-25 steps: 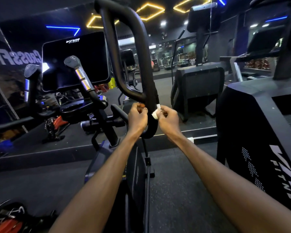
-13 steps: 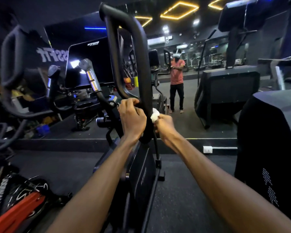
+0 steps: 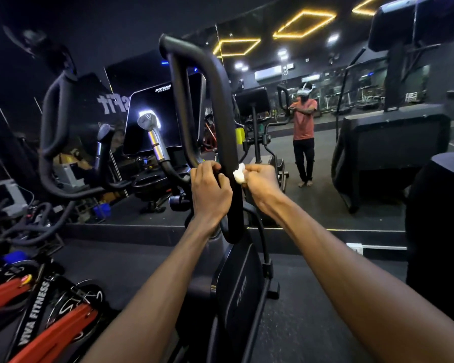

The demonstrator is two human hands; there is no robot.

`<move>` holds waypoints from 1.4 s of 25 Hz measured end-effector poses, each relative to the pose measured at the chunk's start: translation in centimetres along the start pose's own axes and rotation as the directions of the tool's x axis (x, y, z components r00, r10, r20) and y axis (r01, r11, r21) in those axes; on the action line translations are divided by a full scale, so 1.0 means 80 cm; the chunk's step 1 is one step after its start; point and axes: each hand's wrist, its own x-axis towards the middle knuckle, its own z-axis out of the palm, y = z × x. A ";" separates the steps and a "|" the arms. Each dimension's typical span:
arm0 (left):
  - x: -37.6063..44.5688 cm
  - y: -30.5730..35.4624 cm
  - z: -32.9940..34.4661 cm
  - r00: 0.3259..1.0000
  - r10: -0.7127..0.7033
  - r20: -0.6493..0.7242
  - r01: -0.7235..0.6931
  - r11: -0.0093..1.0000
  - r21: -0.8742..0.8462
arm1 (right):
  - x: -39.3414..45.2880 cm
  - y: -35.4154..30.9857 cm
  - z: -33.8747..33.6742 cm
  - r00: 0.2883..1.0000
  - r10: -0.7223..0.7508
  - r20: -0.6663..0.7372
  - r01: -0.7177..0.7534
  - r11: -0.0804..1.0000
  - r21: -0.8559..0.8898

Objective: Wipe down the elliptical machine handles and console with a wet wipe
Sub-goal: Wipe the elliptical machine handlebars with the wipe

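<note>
Dark gym floor (image 3: 312, 297), elliptical machine (image 3: 236, 297) standing on it, red-framed bikes (image 3: 50, 323) left

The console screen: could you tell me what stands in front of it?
The black loop handle crosses the console screen, covering its right part, and a silver-banded grip rises before its lower middle. The screen's right portion behind the handle stays hidden.

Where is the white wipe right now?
The wipe is mid-frame, pinched in the right hand against the right side of the black loop handle.
</note>
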 end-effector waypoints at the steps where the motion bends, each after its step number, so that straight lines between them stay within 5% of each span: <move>1: 0.005 0.000 0.001 1.000 -0.005 0.001 0.005 1.000 -0.005 | 0.010 -0.009 0.002 1.000 -0.024 -0.012 0.024 1.000 -0.001; 4: 0.016 0.000 0.002 1.000 -0.030 -0.009 0.030 0.999 -0.013 | -0.003 0.008 -0.008 0.998 0.006 0.062 0.000 0.995 -0.096; 6: 0.019 0.001 0.005 0.999 -0.039 -0.025 0.039 0.999 -0.007 | -0.013 0.011 -0.012 0.988 0.056 0.141 -0.057 0.998 -0.001; 9: 0.020 0.005 0.008 0.997 -0.066 -0.042 0.066 0.998 -0.003 | 0.017 -0.042 0.000 0.998 0.007 0.063 -0.018 0.983 0.185; 12: 0.027 0.007 0.010 0.995 -0.089 -0.048 0.090 0.996 0.021 | 0.026 -0.053 -0.001 0.993 -0.063 0.095 0.054 0.995 0.090; 14: 0.034 0.009 0.012 0.994 -0.082 -0.076 0.086 0.995 0.053 | 0.018 -0.020 -0.010 0.983 -0.006 0.184 0.004 1.000 0.009; 20: 0.043 0.027 0.025 0.973 -0.140 -0.186 0.163 0.980 0.115 | 0.051 -0.062 -0.009 0.942 -0.036 0.334 -0.092 0.928 0.360; 24: 0.039 0.036 0.032 0.958 -0.169 -0.230 0.213 0.960 0.184 | 0.043 -0.012 -0.025 0.855 0.010 0.518 -0.155 0.959 0.237; 28: 0.040 0.042 0.031 0.968 -0.124 -0.217 0.179 0.950 0.255 | 0.082 -0.043 -0.001 0.917 -0.088 0.389 -0.016 0.966 0.256; 35: 0.062 0.047 0.017 0.982 -0.048 -0.183 0.122 0.900 0.418 | 0.087 -0.046 0.012 0.917 -0.151 0.369 0.073 0.974 0.216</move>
